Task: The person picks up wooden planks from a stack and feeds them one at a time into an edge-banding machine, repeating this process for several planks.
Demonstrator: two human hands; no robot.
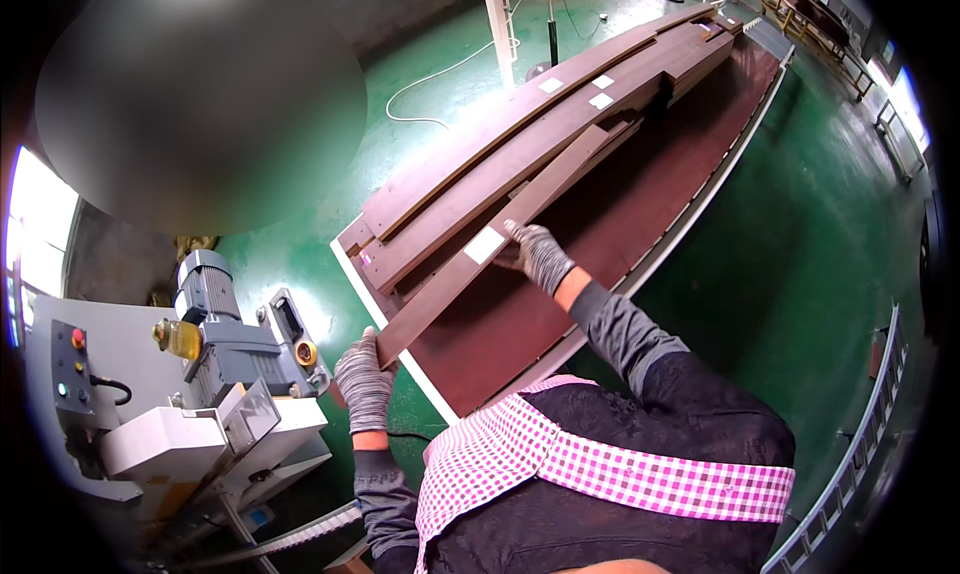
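A long brown wooden board (pixel 440 296) with a white paper label (pixel 485 245) lies slantwise over a long table (pixel 480 359) with a dark red top and pale rim. My left hand (pixel 365 382), in a grey knitted glove, is closed round the board's near end, just past the table's left edge. Farther along, my right hand (pixel 541 258), gloved the same way, grips the board's right edge beside the label, fingertips on top. The board's far end rests near other stacked boards (pixel 455 209) of the same brown, some with white labels.
At the left stands a grey and white machine (pixel 235 354) with a motor and a control box (pixel 75 369) with buttons. Beyond the table are a fan (pixel 550 34), a white post (pixel 498 36) and a cable on the green floor. A ladder-like metal rail (pixel 850 454) lies at the right.
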